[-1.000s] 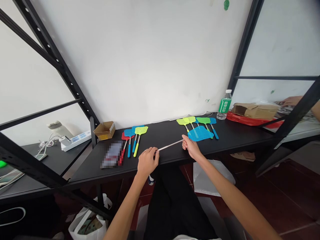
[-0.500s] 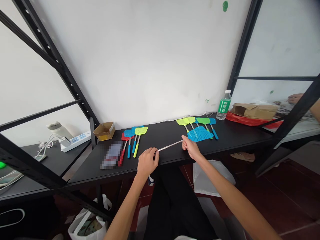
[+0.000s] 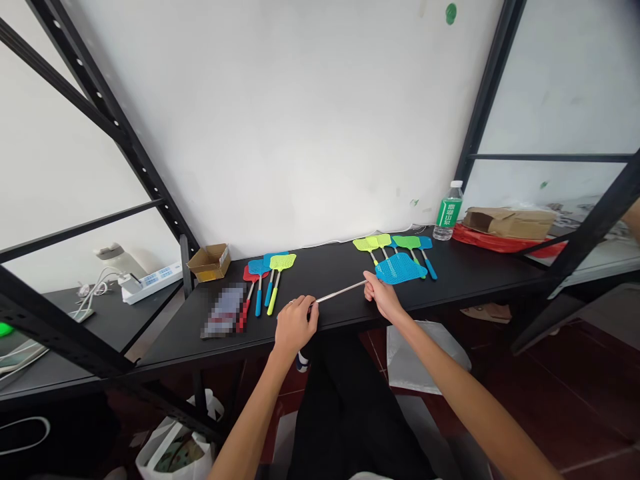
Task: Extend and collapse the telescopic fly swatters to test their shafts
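Observation:
A blue fly swatter (image 3: 401,268) with a thin metal telescopic rod is stretched between my hands above the table's front edge. My left hand (image 3: 297,323) is closed over its handle end, which the fingers hide. Close below the swatter's head, my right hand (image 3: 382,297) pinches the rod. Just left of my left hand lies a yellow-green fly swatter (image 3: 281,267), beside blue ones and a red one (image 3: 249,275). Behind the held swatter's head lie several more, among them a green fly swatter (image 3: 407,241) and yellow-green ones.
On the black table (image 3: 330,267) stand a small open cardboard box (image 3: 210,262) at the left and a water bottle (image 3: 449,210) at the right. A blurred-out flat item (image 3: 224,310) lies at the left. Past the bottle, a larger cardboard box (image 3: 510,221) rests on red plastic.
My hands and the held fly swatter have stayed practically still. At the far right, another person's hand has moved out of sight behind the shelf post.

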`<action>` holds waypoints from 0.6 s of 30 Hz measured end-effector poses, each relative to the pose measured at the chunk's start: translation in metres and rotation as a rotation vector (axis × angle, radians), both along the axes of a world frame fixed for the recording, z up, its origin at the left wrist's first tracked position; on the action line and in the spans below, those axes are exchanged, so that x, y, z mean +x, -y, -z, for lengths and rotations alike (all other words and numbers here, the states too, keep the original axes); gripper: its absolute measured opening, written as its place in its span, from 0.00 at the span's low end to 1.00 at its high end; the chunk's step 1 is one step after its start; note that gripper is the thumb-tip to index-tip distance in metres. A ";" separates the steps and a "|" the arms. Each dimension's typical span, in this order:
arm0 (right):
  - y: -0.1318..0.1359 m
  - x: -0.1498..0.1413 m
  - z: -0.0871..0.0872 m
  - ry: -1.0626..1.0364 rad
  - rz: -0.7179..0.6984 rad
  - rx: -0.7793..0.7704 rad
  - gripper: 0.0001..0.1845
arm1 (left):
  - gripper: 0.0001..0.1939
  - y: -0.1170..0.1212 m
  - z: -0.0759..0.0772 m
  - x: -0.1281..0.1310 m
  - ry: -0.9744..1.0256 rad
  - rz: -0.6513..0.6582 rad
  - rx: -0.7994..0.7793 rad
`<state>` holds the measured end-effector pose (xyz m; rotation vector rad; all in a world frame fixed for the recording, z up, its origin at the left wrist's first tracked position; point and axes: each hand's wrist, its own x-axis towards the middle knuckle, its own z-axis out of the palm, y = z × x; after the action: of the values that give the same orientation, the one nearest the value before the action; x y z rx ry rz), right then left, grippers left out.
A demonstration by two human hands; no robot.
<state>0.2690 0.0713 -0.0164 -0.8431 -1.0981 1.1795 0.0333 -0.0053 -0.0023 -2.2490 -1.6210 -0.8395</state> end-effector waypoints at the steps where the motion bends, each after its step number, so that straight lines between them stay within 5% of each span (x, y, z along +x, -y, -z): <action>1: 0.000 0.000 0.000 0.002 0.000 0.000 0.31 | 0.14 0.000 0.000 0.000 0.001 0.000 -0.002; 18: 0.002 0.000 -0.002 0.008 0.006 -0.001 0.31 | 0.14 0.001 -0.002 0.001 0.019 -0.001 -0.013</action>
<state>0.2686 0.0696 -0.0148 -0.8523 -1.1005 1.1724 0.0343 -0.0067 -0.0004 -2.2562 -1.6402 -0.8543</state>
